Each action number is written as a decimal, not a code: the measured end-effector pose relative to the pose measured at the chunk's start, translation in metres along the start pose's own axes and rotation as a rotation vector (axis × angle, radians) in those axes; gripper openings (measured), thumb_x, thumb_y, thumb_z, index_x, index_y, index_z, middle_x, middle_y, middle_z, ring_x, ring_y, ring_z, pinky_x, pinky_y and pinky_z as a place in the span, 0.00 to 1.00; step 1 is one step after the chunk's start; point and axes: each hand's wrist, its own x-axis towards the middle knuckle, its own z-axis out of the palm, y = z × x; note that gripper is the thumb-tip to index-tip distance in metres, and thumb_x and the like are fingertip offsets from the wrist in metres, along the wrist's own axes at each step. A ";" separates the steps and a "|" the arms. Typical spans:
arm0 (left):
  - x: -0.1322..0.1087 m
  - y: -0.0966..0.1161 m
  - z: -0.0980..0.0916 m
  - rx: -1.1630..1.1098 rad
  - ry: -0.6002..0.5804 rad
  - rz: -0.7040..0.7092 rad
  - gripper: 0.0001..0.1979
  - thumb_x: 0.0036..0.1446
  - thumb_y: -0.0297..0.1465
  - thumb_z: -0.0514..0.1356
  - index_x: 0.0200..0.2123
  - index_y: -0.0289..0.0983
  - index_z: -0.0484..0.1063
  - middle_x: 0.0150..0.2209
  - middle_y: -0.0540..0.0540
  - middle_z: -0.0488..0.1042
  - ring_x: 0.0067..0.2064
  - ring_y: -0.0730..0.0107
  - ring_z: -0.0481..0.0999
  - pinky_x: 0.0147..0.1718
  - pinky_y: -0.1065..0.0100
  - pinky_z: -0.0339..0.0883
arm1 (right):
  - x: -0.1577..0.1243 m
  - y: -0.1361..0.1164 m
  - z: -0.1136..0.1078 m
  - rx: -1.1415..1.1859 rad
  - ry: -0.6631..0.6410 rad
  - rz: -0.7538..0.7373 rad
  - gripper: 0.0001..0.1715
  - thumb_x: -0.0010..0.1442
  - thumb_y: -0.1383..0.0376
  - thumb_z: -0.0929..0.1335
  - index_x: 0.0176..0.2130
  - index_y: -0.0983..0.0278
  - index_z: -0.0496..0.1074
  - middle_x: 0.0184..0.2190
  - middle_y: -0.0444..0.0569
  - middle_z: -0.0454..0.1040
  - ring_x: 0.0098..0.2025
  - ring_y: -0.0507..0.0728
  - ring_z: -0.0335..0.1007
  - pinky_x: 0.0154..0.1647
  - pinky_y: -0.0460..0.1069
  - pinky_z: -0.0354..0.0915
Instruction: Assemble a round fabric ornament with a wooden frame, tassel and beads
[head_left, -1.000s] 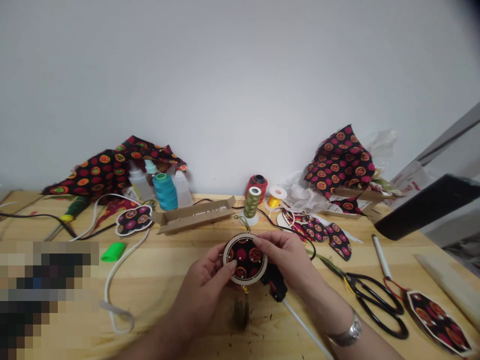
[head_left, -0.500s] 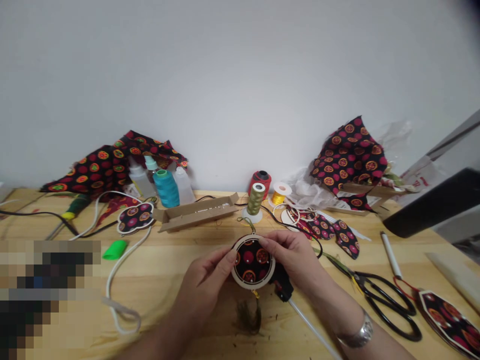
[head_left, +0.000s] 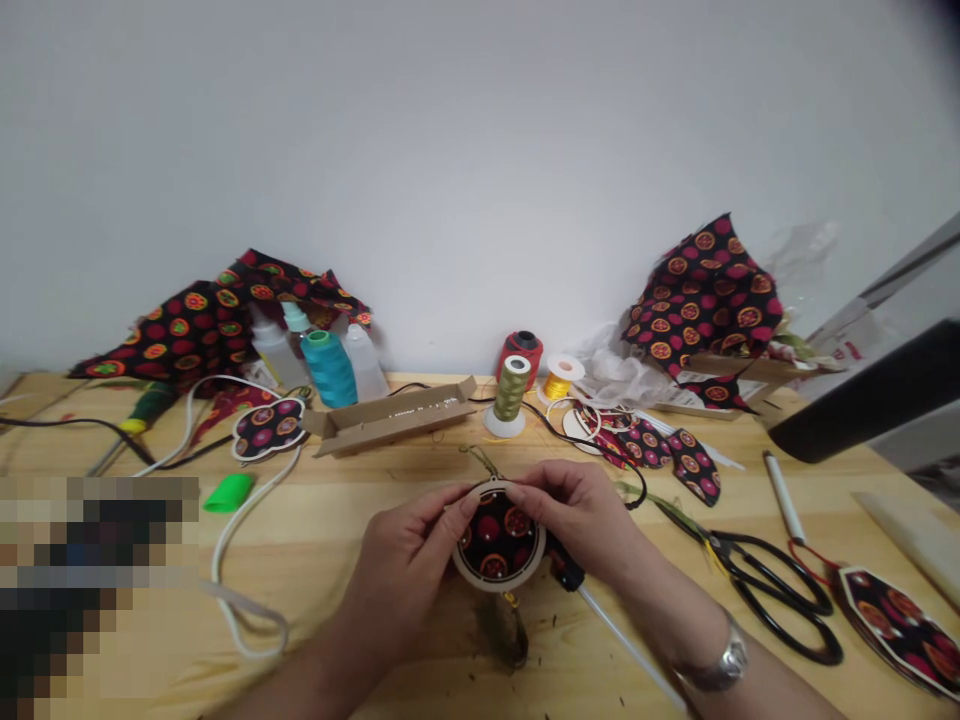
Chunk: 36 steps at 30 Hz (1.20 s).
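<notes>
A round ornament (head_left: 499, 540) with a pale rim and dark patterned fabric is held between my two hands. My left hand (head_left: 420, 550) pinches its upper left edge, thumb on the front. My right hand (head_left: 581, 515) grips the upper right edge, its thumb also on the rim; a silver bracelet (head_left: 724, 660) is on that wrist. A green loop (head_left: 480, 458) sticks up from the ornament's top, and a dark tassel (head_left: 510, 635) hangs below. Partly hidden behind the right hand lies a black glue gun-like tool (head_left: 568, 572) with a whitish stick. Fingers behind the ornament are hidden.
Behind stand thread spools (head_left: 512, 390), bottles (head_left: 365, 365) and a cardboard tray (head_left: 397, 415). Black-handled scissors (head_left: 780, 595) and an octagonal fabric piece (head_left: 896, 625) lie right. A green object (head_left: 229, 493) and white cord (head_left: 217, 560) lie left. Patterned fabric (head_left: 701, 300) is heaped at the back right.
Both hands have moved the ornament slightly left and down, and its face is tilted a little differently. The grip is unchanged.
</notes>
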 end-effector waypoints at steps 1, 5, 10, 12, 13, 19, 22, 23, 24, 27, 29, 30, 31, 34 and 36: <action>0.000 -0.001 0.000 0.011 -0.003 0.015 0.09 0.54 0.34 0.63 0.37 0.42 0.82 0.36 0.50 0.84 0.37 0.64 0.80 0.37 0.71 0.72 | 0.000 0.000 0.000 -0.008 0.014 0.006 0.18 0.50 0.53 0.72 0.27 0.66 0.75 0.21 0.44 0.72 0.21 0.49 0.61 0.21 0.44 0.58; -0.002 -0.004 -0.001 0.026 -0.041 0.056 0.12 0.57 0.35 0.60 0.42 0.42 0.81 0.37 0.51 0.83 0.38 0.65 0.80 0.38 0.72 0.72 | -0.001 -0.002 0.002 -0.019 0.031 0.037 0.18 0.49 0.53 0.72 0.25 0.66 0.74 0.20 0.43 0.69 0.21 0.48 0.59 0.20 0.44 0.57; -0.003 -0.006 -0.002 0.055 -0.042 0.078 0.12 0.58 0.34 0.59 0.43 0.43 0.81 0.36 0.52 0.83 0.38 0.67 0.79 0.38 0.74 0.71 | -0.001 -0.001 0.004 -0.001 0.030 0.029 0.18 0.48 0.53 0.72 0.24 0.66 0.72 0.19 0.42 0.68 0.21 0.48 0.58 0.20 0.44 0.56; -0.003 -0.006 -0.002 0.057 -0.046 0.070 0.12 0.59 0.34 0.59 0.43 0.43 0.81 0.36 0.52 0.83 0.38 0.67 0.79 0.38 0.74 0.70 | -0.001 0.000 0.004 0.006 0.027 0.028 0.17 0.48 0.54 0.71 0.24 0.66 0.71 0.19 0.43 0.68 0.21 0.48 0.57 0.20 0.44 0.55; -0.003 -0.005 -0.002 0.053 -0.053 0.063 0.12 0.59 0.34 0.59 0.42 0.43 0.81 0.35 0.52 0.83 0.38 0.68 0.79 0.38 0.74 0.70 | -0.001 0.000 0.004 0.006 0.026 0.030 0.17 0.48 0.54 0.71 0.24 0.66 0.70 0.19 0.43 0.68 0.21 0.48 0.57 0.20 0.44 0.55; -0.004 -0.003 0.000 0.045 -0.044 0.025 0.12 0.58 0.35 0.58 0.40 0.40 0.81 0.31 0.52 0.82 0.35 0.68 0.78 0.35 0.74 0.70 | -0.001 0.001 0.004 0.007 0.018 0.033 0.15 0.49 0.55 0.71 0.24 0.65 0.70 0.19 0.43 0.68 0.21 0.48 0.57 0.21 0.45 0.55; -0.004 -0.004 -0.001 0.077 -0.038 0.041 0.13 0.59 0.37 0.57 0.39 0.39 0.80 0.29 0.52 0.80 0.33 0.69 0.76 0.33 0.74 0.69 | -0.001 0.000 0.004 0.002 0.021 0.032 0.16 0.48 0.54 0.71 0.23 0.65 0.70 0.19 0.42 0.67 0.21 0.48 0.57 0.21 0.45 0.55; -0.004 -0.005 -0.002 0.088 -0.038 0.044 0.13 0.60 0.37 0.56 0.38 0.39 0.80 0.29 0.51 0.80 0.32 0.69 0.75 0.32 0.74 0.68 | -0.001 -0.001 0.005 0.003 0.021 0.034 0.17 0.47 0.54 0.71 0.23 0.65 0.69 0.19 0.42 0.67 0.21 0.48 0.57 0.21 0.45 0.55; -0.004 -0.005 -0.002 0.095 -0.041 0.043 0.14 0.60 0.38 0.56 0.37 0.38 0.79 0.28 0.51 0.79 0.31 0.69 0.75 0.31 0.74 0.68 | -0.001 -0.001 0.005 0.005 0.020 0.036 0.17 0.47 0.53 0.71 0.23 0.65 0.69 0.19 0.42 0.67 0.21 0.48 0.57 0.21 0.45 0.55; -0.004 -0.006 -0.003 0.104 -0.055 0.017 0.14 0.60 0.40 0.56 0.35 0.38 0.78 0.27 0.51 0.78 0.30 0.68 0.74 0.30 0.74 0.67 | -0.002 -0.002 0.007 0.008 0.011 0.048 0.19 0.46 0.52 0.71 0.22 0.65 0.69 0.19 0.42 0.67 0.21 0.48 0.57 0.21 0.45 0.55; -0.005 -0.005 -0.002 0.118 -0.054 0.006 0.14 0.59 0.40 0.56 0.34 0.38 0.78 0.27 0.51 0.78 0.31 0.68 0.74 0.30 0.73 0.67 | -0.002 -0.001 0.008 0.004 0.012 0.053 0.19 0.46 0.52 0.71 0.22 0.65 0.69 0.19 0.42 0.67 0.21 0.48 0.56 0.21 0.45 0.55; -0.004 -0.005 -0.002 0.133 -0.053 0.008 0.15 0.59 0.40 0.56 0.32 0.38 0.78 0.28 0.50 0.78 0.31 0.67 0.74 0.30 0.73 0.67 | -0.002 -0.001 0.009 0.004 0.013 0.056 0.19 0.46 0.52 0.71 0.22 0.65 0.69 0.19 0.42 0.66 0.21 0.48 0.56 0.21 0.45 0.55; -0.004 -0.005 -0.001 0.147 -0.044 0.007 0.15 0.59 0.40 0.56 0.31 0.38 0.78 0.27 0.51 0.78 0.31 0.67 0.73 0.30 0.73 0.66 | -0.002 -0.001 0.009 0.006 0.013 0.060 0.20 0.46 0.51 0.72 0.22 0.65 0.69 0.19 0.42 0.66 0.21 0.48 0.56 0.21 0.45 0.55; -0.004 -0.004 -0.001 0.149 -0.040 0.006 0.15 0.59 0.40 0.56 0.28 0.38 0.77 0.25 0.51 0.76 0.32 0.66 0.74 0.31 0.72 0.66 | -0.002 0.001 0.010 0.015 0.015 0.054 0.21 0.46 0.50 0.72 0.22 0.65 0.68 0.19 0.42 0.66 0.21 0.48 0.56 0.20 0.44 0.55; -0.004 -0.004 -0.001 0.126 -0.042 -0.002 0.15 0.59 0.41 0.56 0.29 0.38 0.78 0.25 0.51 0.76 0.32 0.66 0.73 0.32 0.72 0.66 | -0.002 0.002 0.009 0.021 0.016 0.055 0.22 0.46 0.50 0.72 0.22 0.65 0.68 0.18 0.42 0.66 0.20 0.48 0.55 0.19 0.44 0.54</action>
